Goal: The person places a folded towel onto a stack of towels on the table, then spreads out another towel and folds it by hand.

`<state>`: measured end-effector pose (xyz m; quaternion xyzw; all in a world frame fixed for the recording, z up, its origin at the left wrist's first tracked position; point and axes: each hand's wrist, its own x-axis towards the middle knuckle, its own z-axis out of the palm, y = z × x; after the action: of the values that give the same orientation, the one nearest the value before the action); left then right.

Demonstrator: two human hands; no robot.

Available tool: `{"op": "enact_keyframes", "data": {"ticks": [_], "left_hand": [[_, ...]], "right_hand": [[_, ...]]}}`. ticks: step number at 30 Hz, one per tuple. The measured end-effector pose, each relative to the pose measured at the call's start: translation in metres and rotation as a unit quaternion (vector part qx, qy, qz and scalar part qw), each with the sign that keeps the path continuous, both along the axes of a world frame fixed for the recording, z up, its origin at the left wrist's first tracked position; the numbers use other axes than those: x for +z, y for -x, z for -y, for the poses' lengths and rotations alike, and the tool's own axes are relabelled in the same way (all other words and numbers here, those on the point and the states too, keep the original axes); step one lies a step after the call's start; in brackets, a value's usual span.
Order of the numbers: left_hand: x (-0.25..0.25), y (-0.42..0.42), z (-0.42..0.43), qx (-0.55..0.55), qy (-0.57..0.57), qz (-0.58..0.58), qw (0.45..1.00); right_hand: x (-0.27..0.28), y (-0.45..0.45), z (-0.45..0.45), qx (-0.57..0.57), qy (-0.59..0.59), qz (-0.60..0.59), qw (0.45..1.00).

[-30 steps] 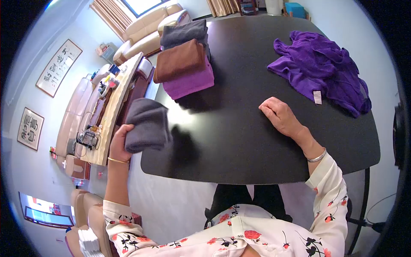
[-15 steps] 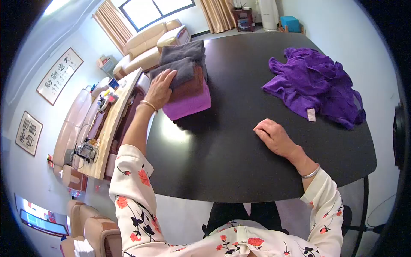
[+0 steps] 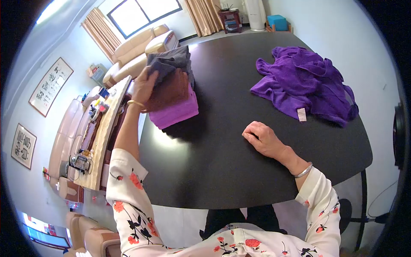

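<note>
A stack of folded towels stands on the left side of the black table: a dark grey towel on top, a brown towel beneath it, a bright purple-pink towel at the bottom. My left hand is at the stack's left side, its fingers closed on the edge of the grey towel, which is rumpled and raised there. My right hand rests on the table with its fingers curled in and nothing visible in them. Beyond it lies a crumpled dark purple towel with a white tag.
Left of the table is a long wooden tea table with a kettle and small items. Beige sofas stand behind and to the left. A white wall runs along the right.
My left hand lay flat on the grey towel and now grips its left edge, bunching it up. The view has shifted slightly; my right hand stays resting on the table.
</note>
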<state>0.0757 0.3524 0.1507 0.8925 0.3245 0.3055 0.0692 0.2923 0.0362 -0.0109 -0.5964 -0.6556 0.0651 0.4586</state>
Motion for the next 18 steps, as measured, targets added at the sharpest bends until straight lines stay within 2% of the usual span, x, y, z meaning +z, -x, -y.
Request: {"op": "enact_keyframes", "data": {"ticks": [2, 3, 4, 5, 8, 10, 12, 13, 16, 18], "left_hand": [[-0.003, 0.005, -0.002, -0.103, 0.096, 0.162, 0.977], [-0.005, 0.005, 0.002, -0.103, 0.098, 0.161, 0.977], [-0.008, 0.007, 0.006, -0.132, -0.056, 0.047, 0.989], [-0.011, 0.009, 0.010, -0.156, -0.208, -0.069, 0.963], [-0.006, 0.007, 0.029, -0.099, -0.160, -0.082, 0.979], [0.017, 0.001, 0.019, -0.110, -0.024, -0.078, 0.991], [0.018, -0.008, 0.006, -0.016, -0.049, -0.026, 0.998], [0.018, -0.013, 0.001, -0.017, -0.048, -0.026, 0.998], [0.003, -0.029, -0.010, -0.057, -0.103, -0.077, 0.990], [-0.010, -0.041, -0.014, 0.031, 0.020, -0.184, 0.982]], "right_hand": [[0.000, 0.001, 0.000, 0.006, -0.011, -0.006, 1.000], [0.000, 0.000, 0.000, 0.006, -0.009, -0.007, 1.000], [0.000, -0.001, 0.000, 0.004, -0.003, 0.004, 1.000], [-0.001, -0.001, 0.000, 0.004, 0.003, 0.016, 1.000], [-0.001, 0.000, -0.001, 0.000, 0.008, -0.001, 1.000], [-0.002, -0.001, -0.001, 0.001, 0.009, -0.001, 1.000], [-0.002, -0.001, -0.001, 0.003, 0.011, -0.002, 1.000], [-0.001, -0.001, -0.001, 0.003, 0.012, -0.009, 1.000], [-0.002, -0.001, -0.002, 0.003, 0.011, -0.016, 1.000], [-0.005, -0.001, -0.003, -0.003, 0.010, -0.016, 1.000]]}}
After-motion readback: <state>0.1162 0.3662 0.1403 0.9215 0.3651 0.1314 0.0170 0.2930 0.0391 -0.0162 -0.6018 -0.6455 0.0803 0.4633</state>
